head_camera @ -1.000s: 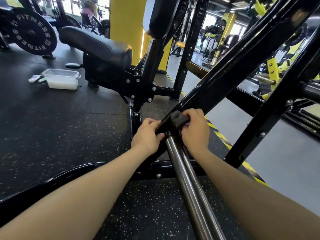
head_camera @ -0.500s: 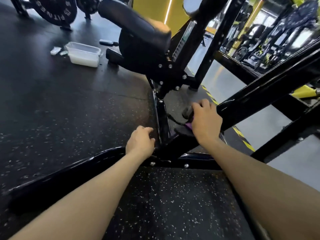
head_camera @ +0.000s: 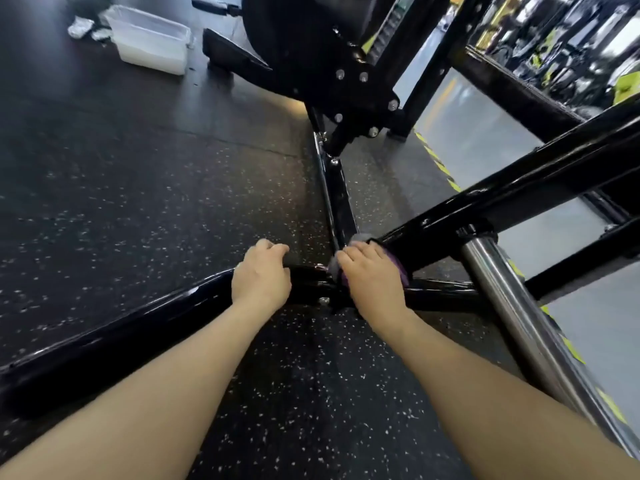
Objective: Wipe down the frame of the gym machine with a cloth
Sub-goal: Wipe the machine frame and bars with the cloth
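Item: black frame (head_camera: 138, 327) of gym machine, low cross tube lying on the speckled rubber floor (head_camera: 145, 188), taken as landmark.

My left hand (head_camera: 261, 277): resting on top of the cross tube, fingers curled over its far edge, gripping the tube itself.

My right hand (head_camera: 372, 275): just right of the left, at the joint where the cross tube meets the slanted beam (head_camera: 512, 188); palm down, fingers curved over the cloth and pressing it to the joint.

Cloth (head_camera: 398, 263): purple-grey, mostly hidden under my right hand, touching the frame at the joint.

Chrome bar (head_camera: 512, 306): right of the joint, running toward me from the slanted beam.

Clear plastic tub (head_camera: 149, 39): well beyond the cross tube, far left on the floor.
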`<move>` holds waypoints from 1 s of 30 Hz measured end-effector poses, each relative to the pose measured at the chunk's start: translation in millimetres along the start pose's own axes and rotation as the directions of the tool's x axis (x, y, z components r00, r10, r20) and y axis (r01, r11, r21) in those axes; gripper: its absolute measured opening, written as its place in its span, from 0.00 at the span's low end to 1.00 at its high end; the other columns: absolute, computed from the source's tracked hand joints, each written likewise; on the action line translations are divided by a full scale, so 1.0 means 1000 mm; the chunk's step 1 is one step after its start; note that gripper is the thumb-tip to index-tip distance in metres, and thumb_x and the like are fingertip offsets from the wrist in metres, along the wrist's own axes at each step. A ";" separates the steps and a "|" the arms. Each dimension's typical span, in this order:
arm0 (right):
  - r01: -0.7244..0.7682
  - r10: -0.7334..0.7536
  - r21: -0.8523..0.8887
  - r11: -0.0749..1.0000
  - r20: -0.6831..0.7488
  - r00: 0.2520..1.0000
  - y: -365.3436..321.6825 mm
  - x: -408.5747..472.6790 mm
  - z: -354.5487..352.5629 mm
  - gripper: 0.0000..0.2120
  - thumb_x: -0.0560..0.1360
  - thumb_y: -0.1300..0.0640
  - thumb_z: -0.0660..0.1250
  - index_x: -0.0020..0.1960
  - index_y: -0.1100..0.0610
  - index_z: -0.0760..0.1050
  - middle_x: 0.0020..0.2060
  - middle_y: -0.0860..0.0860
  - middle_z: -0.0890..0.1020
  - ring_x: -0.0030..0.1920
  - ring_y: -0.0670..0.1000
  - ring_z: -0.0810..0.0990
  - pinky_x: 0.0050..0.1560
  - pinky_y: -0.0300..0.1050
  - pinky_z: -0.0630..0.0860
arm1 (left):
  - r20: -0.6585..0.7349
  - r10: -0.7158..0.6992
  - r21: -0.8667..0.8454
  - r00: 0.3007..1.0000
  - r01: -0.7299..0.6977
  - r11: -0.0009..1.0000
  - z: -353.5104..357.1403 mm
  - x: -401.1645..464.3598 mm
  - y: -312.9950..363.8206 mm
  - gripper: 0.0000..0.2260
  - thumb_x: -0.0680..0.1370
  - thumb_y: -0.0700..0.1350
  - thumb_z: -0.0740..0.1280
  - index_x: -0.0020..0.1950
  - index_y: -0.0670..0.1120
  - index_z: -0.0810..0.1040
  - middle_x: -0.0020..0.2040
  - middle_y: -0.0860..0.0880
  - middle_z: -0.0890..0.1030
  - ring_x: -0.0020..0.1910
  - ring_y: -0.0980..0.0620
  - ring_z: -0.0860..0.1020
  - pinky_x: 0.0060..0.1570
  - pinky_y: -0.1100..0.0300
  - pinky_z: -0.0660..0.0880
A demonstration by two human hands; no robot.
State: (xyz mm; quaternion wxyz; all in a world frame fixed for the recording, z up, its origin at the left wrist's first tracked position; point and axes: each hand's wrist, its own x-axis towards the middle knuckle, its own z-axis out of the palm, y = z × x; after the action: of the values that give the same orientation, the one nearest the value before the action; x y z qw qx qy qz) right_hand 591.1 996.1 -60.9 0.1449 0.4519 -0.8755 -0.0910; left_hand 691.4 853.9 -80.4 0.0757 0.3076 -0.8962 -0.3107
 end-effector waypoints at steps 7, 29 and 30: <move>-0.247 0.247 0.356 0.901 0.045 0.968 -0.045 -0.019 -0.020 0.21 0.71 0.68 0.63 0.62 0.54 0.69 0.51 0.48 0.78 0.53 0.53 0.76 0.38 0.44 0.66 | 0.021 -0.056 0.238 0.998 0.049 0.970 -0.023 -0.010 -0.032 0.24 0.77 0.50 0.68 0.71 0.50 0.67 0.66 0.47 0.68 0.65 0.47 0.68 0.60 0.52 0.69; -0.183 0.209 0.415 0.891 -0.015 0.978 -0.118 0.037 0.056 0.25 0.79 0.42 0.45 0.61 0.52 0.74 0.54 0.51 0.78 0.57 0.55 0.74 0.64 0.52 0.65 | 0.034 -0.154 0.255 0.987 0.141 0.957 -0.033 -0.015 -0.082 0.29 0.70 0.54 0.74 0.70 0.56 0.69 0.60 0.54 0.71 0.62 0.51 0.70 0.42 0.56 0.67; -0.192 0.202 0.387 0.902 0.017 0.979 -0.114 0.047 0.055 0.24 0.79 0.42 0.46 0.59 0.52 0.75 0.53 0.52 0.79 0.55 0.56 0.75 0.60 0.53 0.67 | 0.036 -0.158 0.257 0.987 0.144 0.956 -0.034 -0.014 -0.082 0.29 0.70 0.54 0.74 0.70 0.56 0.69 0.60 0.54 0.71 0.62 0.51 0.70 0.42 0.56 0.68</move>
State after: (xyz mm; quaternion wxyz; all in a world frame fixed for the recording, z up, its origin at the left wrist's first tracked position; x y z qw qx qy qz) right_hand 634.1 893.3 -137.3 0.0717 0.3818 -0.9156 0.1042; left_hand 755.1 794.9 -102.0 -0.0134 0.3736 -0.9042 -0.2067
